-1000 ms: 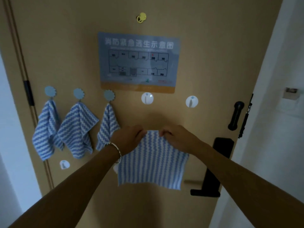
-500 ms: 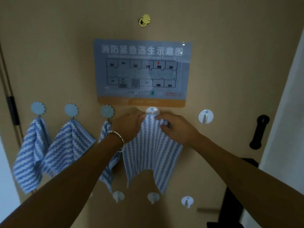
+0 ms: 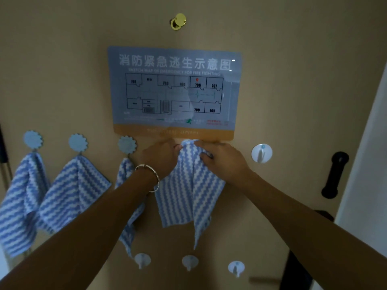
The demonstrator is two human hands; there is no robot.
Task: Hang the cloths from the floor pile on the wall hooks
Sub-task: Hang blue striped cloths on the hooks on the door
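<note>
Raised since a second ago, the cloth [image 3: 188, 195] now reaches the lower edge of the poster [image 3: 173, 91]. The left hand [image 3: 161, 158] and right hand [image 3: 222, 162] pinch its bunched top, and the rest hangs below their grip.

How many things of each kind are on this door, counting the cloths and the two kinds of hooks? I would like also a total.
Blue-and-white striped cloths: 4 (three hung, one gripped by the left hand and right hand)
Blue scalloped wall hooks: 3
White round wall hooks in plain view: 4
Total: 11
</note>
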